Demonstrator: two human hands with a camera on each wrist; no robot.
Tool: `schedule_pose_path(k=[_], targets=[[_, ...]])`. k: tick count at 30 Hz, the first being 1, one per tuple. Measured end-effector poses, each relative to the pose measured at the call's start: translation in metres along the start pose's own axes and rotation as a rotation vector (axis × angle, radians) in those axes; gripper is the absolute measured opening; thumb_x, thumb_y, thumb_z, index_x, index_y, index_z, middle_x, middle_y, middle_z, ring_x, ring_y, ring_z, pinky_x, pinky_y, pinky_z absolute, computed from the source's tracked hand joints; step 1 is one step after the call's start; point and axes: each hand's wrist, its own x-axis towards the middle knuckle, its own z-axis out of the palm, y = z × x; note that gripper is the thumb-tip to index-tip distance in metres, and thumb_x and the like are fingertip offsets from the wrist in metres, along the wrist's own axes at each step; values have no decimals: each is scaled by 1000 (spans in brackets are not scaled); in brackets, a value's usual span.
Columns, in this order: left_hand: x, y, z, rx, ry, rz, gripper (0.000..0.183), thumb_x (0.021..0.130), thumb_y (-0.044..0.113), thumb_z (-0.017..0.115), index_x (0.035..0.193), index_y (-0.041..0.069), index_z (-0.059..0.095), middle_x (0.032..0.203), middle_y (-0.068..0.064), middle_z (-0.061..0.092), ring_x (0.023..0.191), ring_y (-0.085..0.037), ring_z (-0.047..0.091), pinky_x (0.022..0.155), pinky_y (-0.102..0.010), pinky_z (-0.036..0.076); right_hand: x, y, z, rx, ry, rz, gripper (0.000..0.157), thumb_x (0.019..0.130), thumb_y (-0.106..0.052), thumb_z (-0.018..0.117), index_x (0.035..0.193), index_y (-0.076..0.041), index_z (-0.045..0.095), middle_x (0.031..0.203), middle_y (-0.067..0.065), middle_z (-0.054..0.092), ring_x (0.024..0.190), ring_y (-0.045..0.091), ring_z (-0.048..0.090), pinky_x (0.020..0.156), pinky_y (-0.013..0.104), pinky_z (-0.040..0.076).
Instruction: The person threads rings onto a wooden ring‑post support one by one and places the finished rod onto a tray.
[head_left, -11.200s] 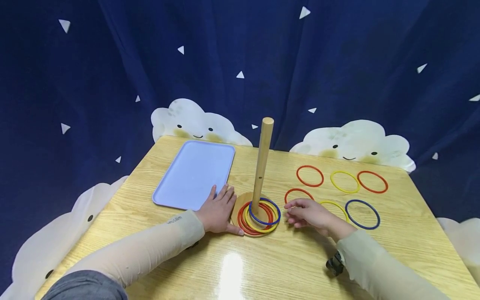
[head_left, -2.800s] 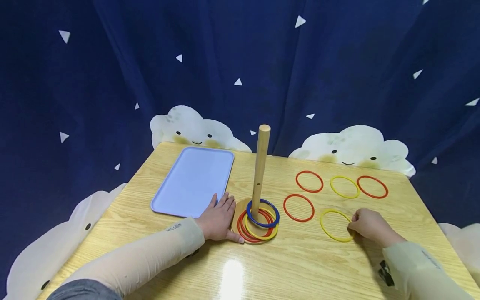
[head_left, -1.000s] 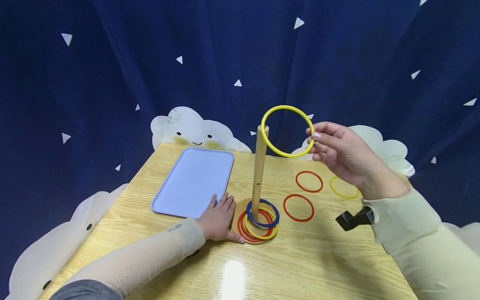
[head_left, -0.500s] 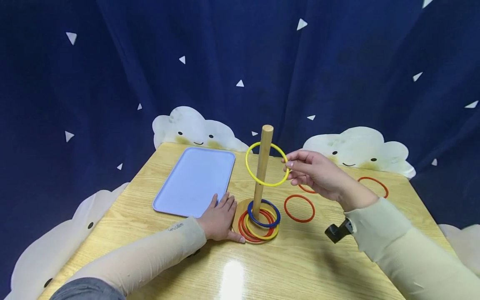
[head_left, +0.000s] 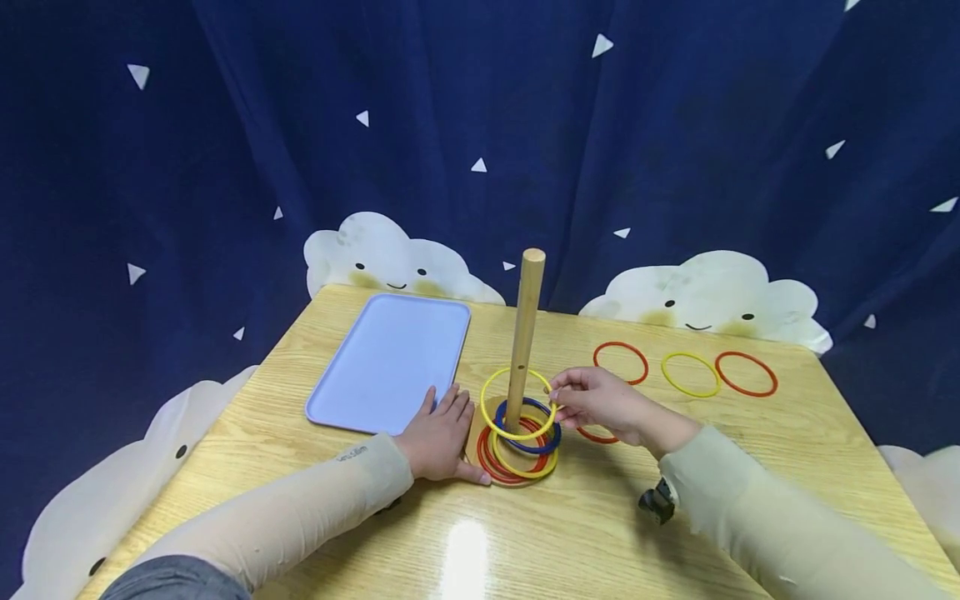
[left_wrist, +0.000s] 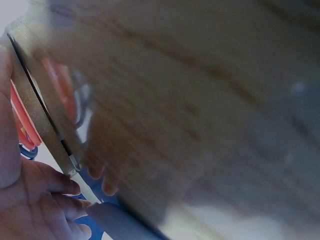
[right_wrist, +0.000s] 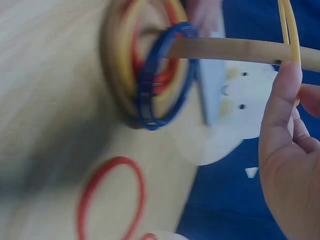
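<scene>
Left of centre, head view: tray (head_left: 390,358), flat on table (head_left: 577,542). At tray's lower right corner: left hand (head_left: 437,439), palm down, fingers extended, thumb at edge of base (head_left: 473,437). At centre: pole (head_left: 527,317), upright on base, red rings (head_left: 481,454), low yellow ring (right_wrist: 123,52) and blue ring (right_wrist: 145,97) around its foot. Around pole, clear above blue ring: held yellow ring (right_wrist: 295,37), pinched between thumb and fingers of right hand (head_left: 603,406). Right of centre: near red ring (head_left: 598,439) and far red ring (head_left: 618,343), each partly behind right hand. Farther right: loose yellow ring (head_left: 692,394), just beside outer red ring (head_left: 738,352).
</scene>
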Motion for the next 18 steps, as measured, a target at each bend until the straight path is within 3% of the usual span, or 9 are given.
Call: schedule_pose_path(k=[8, 18], targets=[[0, -1, 1, -8, -1, 3, 117, 84, 84, 56, 160, -2, 34, 166, -23, 26, 156, -38, 13, 122, -62, 10, 12, 37, 3, 19, 34, 59, 24, 104, -1, 52, 120, 16, 54, 85, 7, 62, 74, 12, 64, 65, 23, 56], [1, -1, 0, -9, 10, -5, 117, 83, 84, 58, 159, -3, 35, 165, -22, 28, 156, -38, 14, 122, -61, 10, 14, 51, 5, -19, 84, 83, 26, 104, 0, 53, 122, 18, 56, 82, 7, 63, 70, 11, 64, 63, 23, 57]])
